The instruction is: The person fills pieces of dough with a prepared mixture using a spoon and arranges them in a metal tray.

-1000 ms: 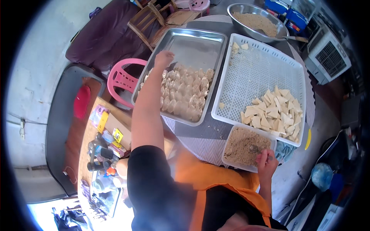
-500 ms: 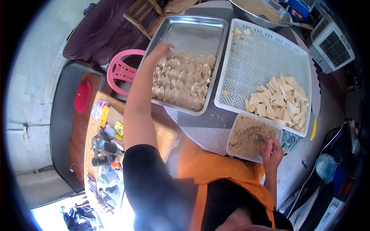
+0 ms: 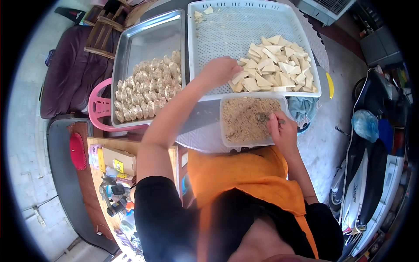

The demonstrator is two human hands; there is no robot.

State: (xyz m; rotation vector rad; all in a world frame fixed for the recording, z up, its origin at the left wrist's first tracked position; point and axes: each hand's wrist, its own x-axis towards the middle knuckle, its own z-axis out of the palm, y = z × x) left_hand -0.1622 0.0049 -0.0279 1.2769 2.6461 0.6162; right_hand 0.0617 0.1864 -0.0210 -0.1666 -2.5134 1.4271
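Observation:
My left hand (image 3: 223, 71), fingers curled, is at the left edge of a pile of pale triangular tofu pieces (image 3: 270, 65); what its fingertips hold, if anything, is hidden. The pile lies at the near right of a white perforated tray (image 3: 218, 41). My right hand (image 3: 281, 130) grips a small metal spoon (image 3: 263, 116), its head against the crumbly brown filling (image 3: 244, 120). That filling fills a white plastic tub (image 3: 224, 139) in front of the perforated tray. To the left, a metal tray (image 3: 150, 39) holds rows of filling-coated pieces (image 3: 148, 85).
A pink plastic chair (image 3: 98, 102) is beneath the metal tray's left side. A bluish cloth (image 3: 303, 108) lies right of the tub. Left of me, a wooden table (image 3: 100, 183) carries boxes and small items. Some tofu scraps (image 3: 208, 9) sit in the perforated tray's far corner.
My left hand has moved right, from the metal tray to the tofu pile. The right hand stays at the tub with the spoon. The whole view has shifted.

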